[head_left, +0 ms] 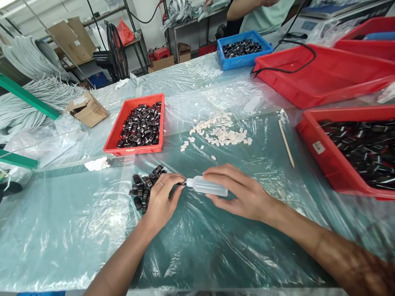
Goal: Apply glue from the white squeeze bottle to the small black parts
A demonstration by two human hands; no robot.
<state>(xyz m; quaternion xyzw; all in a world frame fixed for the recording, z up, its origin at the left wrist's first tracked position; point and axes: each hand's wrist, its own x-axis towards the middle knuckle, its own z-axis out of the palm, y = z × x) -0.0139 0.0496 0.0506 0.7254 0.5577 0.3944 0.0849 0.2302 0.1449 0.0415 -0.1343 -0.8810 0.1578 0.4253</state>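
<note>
My right hand (239, 191) is closed around a translucent white squeeze bottle (210, 187) that lies level, its nozzle pointing left. In a pinch between thumb and fingers, my left hand (165, 197) has a small black part, mostly hidden, right at the nozzle tip. I cannot tell whether tip and part touch. Beside and partly behind my left hand sits a loose pile of small black plastic parts (140, 189). Many flat white oval pieces (226, 135) lie scattered beyond the bottle.
A red tray (132, 151) of black parts stands back left. Another red bin (327, 160) with dark parts is at right, near a thin wooden stick (286, 144). Farther back are a blue bin (243, 61), a large red tray (284, 90), a fan (117, 53) and a co-worker.
</note>
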